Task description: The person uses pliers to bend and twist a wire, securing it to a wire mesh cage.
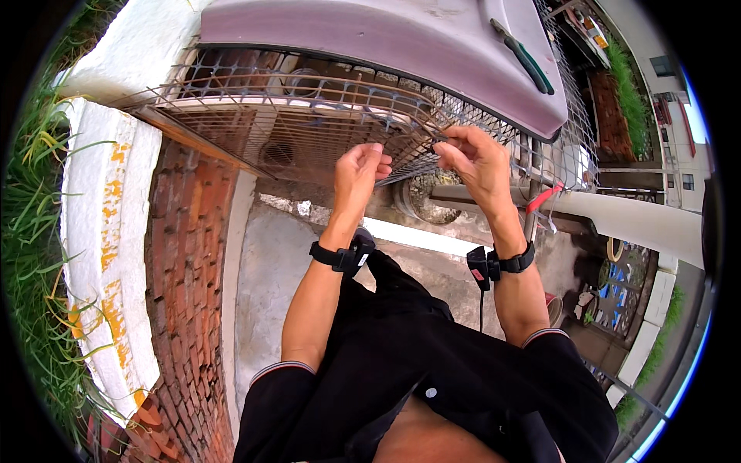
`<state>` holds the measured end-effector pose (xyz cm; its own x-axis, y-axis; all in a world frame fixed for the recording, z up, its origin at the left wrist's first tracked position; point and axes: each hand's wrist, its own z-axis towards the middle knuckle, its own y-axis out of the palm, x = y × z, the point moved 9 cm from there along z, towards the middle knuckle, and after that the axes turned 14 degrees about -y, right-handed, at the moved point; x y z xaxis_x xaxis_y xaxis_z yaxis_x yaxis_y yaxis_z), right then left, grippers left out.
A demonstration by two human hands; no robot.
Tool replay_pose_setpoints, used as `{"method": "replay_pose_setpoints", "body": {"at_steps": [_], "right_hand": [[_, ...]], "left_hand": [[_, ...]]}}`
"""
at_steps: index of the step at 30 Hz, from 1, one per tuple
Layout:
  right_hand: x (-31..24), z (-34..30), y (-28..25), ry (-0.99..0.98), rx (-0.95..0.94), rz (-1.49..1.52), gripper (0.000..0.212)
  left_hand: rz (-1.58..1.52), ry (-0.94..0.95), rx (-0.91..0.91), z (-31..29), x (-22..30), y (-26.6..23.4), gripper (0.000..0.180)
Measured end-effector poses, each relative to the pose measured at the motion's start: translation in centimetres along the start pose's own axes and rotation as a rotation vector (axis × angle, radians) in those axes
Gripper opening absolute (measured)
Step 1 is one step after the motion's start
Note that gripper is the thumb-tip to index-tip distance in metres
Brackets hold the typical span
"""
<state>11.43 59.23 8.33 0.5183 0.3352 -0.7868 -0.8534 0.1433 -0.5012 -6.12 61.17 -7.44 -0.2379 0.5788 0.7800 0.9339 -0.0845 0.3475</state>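
Head view: rusty-brown and grey wire-mesh cage (309, 100) ahead, long axis left-right, dipping rightward. Left hand (356, 173) curled just beside, right hand (482, 162) fingertips at its edge; both grips unclear. Smooth mauve slab (347, 32) overhangs, carrying green-handled metal pliers (526, 62), nose away-left. Red-brick wall (189, 255) left, grey concrete floor (270, 262) below.

Rusty brown wire cage (220, 131), seen from above as I face it: thin, closely spaced rods make up its front panel, and its upper edge runs from my left toward my right. Dark, square-holed mesh netting (417, 102) lies along that upper edge, bowed and uneven, with openings wider than the rod spacing; toward the cage's right-hand end, its strands overlap densely.
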Motion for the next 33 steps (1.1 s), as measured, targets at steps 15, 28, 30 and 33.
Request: {"method": "replay_pose_setpoints", "body": {"at_steps": [15, 28, 30, 33], "right_hand": [[0.2, -0.8, 0.4, -0.078, -0.047, 0.024, 0.028], [-0.7, -0.9, 0.3, -0.162, -0.100, -0.062, 0.019], [-0.2, -1.0, -0.1, -0.095, 0.000, 0.023, 0.021], [-0.5, -0.7, -0.5, -0.089, 0.049, -0.036, 0.023]], "left_hand": [[-0.231, -0.134, -0.044, 2.1, 0.6, 0.6, 0.027], [-0.354, -0.191, -0.081, 2.4, 0.2, 0.4, 0.020], [-0.374, -0.201, -0.101, 2.6, 0.1, 0.4, 0.019], [-0.385, -0.202, -0.116, 2.7, 0.0, 0.4, 0.019]]}}
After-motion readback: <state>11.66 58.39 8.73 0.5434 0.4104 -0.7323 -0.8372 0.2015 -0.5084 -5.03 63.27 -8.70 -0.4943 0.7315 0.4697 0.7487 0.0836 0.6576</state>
